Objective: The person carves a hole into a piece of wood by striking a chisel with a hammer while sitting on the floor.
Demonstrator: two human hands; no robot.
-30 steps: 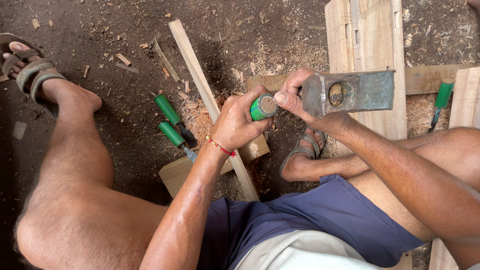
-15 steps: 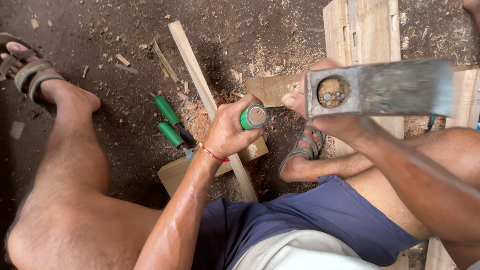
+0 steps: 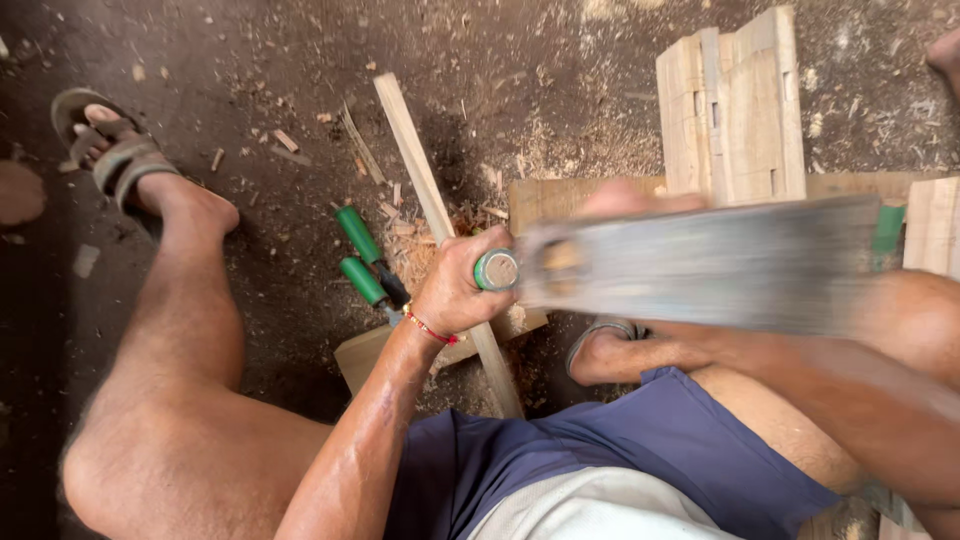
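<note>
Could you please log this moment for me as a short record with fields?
Left hand: grips a green-handled chisel, upright on the wooden strip
Right hand: holds a metal block, motion-blurred, beside the chisel's top
Ground: two spare green-handled tools, wood chips, stacked wooden pieces

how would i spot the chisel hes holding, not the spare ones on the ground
Start at the long wooden strip slanting across the dirt floor. Where it crosses a flat board, the left hand grips a green-handled chisel upright. Unlike the two green-handled tools lying beside the strip, it shows its round butt end, with the blurred metal hammer head at it.
</note>
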